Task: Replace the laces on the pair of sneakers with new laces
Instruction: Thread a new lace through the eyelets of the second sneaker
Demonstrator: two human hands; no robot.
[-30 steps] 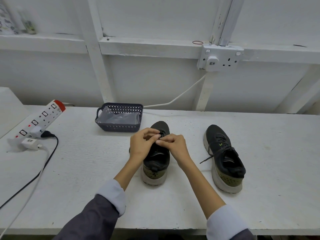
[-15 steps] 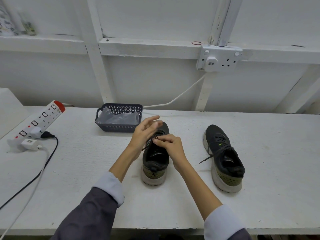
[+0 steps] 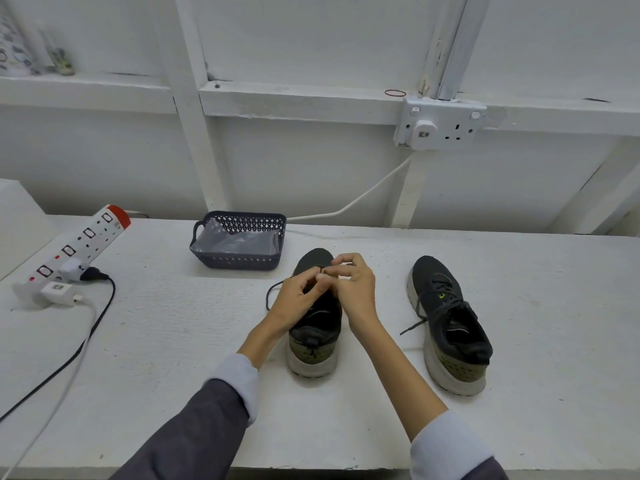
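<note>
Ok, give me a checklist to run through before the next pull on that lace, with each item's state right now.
1. Grip: left hand and right hand both pinch the lace: ok.
2. The sneaker under the hands sits flat on the table: ok.
3. Slack loop of lace lies free beside that sneaker: ok.
4. Lace out of the remaining eyelets: cannot tell, the hands cover them.
5. The second sneaker unlaced: not ok, still laced.
6. New laces ready in the basket: cannot tell, only a plastic bag shows.
</note>
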